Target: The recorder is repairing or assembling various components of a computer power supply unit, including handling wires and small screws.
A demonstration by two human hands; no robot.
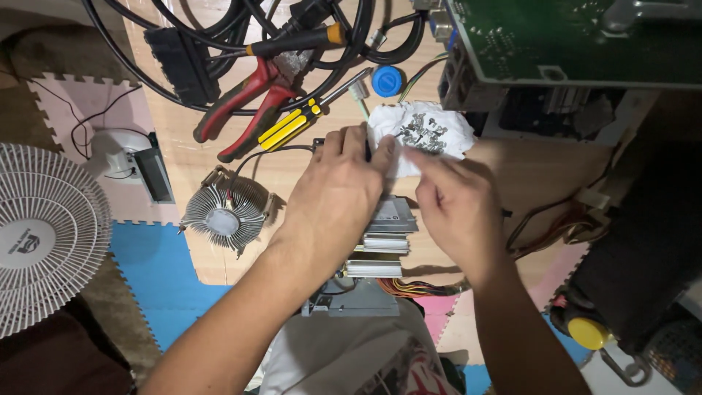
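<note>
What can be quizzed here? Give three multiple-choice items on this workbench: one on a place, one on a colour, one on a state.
1. The round finned heatsink lies where?
A. left of the left hand
B. on the green circuit board
C. under the white cloth

2. The screwdriver handle is
A. blue
B. yellow and black
C. green

3. The right hand is
A. gripping the red pliers
B. lying flat
C. reaching to the cloth

Key: 1 A, it sits on the wood beside that hand; 2 B, striped handle; 3 C, fingers rest at the cloth's edge.
</note>
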